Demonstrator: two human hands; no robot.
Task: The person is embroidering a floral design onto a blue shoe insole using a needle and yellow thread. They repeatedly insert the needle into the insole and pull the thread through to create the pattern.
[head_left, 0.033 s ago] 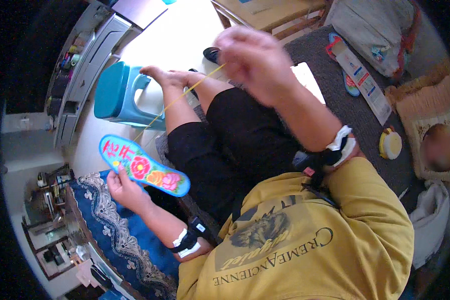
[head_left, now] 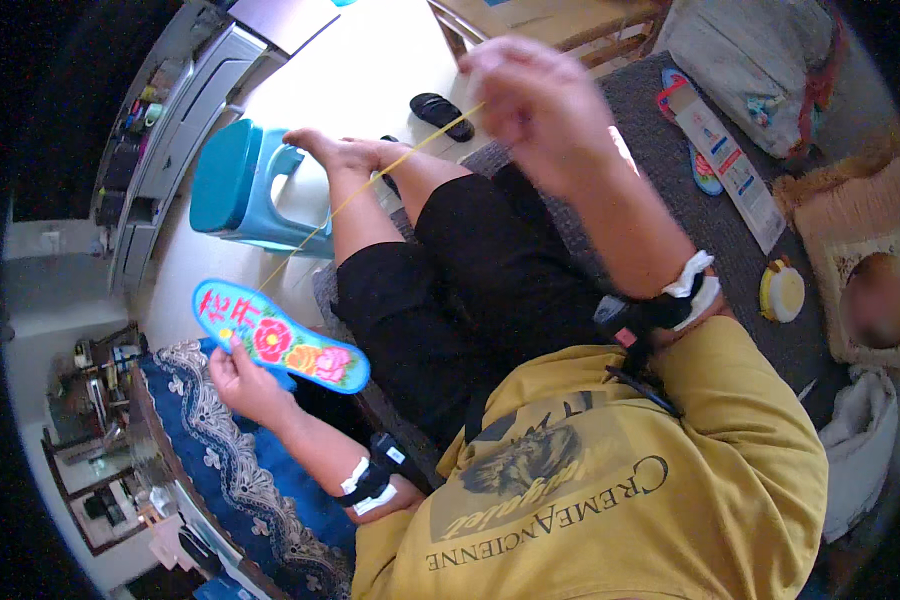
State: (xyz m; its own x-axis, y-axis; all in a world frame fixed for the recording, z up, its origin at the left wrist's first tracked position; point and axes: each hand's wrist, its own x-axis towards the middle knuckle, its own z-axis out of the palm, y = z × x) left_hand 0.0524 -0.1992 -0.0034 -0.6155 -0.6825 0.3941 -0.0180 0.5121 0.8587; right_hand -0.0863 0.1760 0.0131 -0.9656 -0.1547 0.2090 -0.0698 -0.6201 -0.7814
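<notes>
My left hand (head_left: 253, 385) grips the edge of an embroidered insole (head_left: 300, 352), thumb on top and the other fingers partly hidden beneath. The insole has a blue border, pink and orange flowers and red stitched characters on a white ground. A yellow thread (head_left: 373, 180) runs taut and slanting from the insole up to my right hand (head_left: 545, 115). That hand is raised at the upper middle, its fingers closed on the thread and blurred by motion. Whether a needle is in them I cannot make out.
A teal plastic stool (head_left: 232, 185) stands beyond my feet, with black slippers (head_left: 442, 116) on the floor. On the dark grey sofa (head_left: 660, 215) at right lie another insole (head_left: 705, 170), a printed card (head_left: 735, 172) and a round yellow-white object (head_left: 781, 291). A blue lace-trimmed cloth (head_left: 255, 455) covers furniture at left.
My right hand has moved to the right, drawing the yellow thread out further. The insole in my left hand has shifted slightly left. More of the slippers now shows.
</notes>
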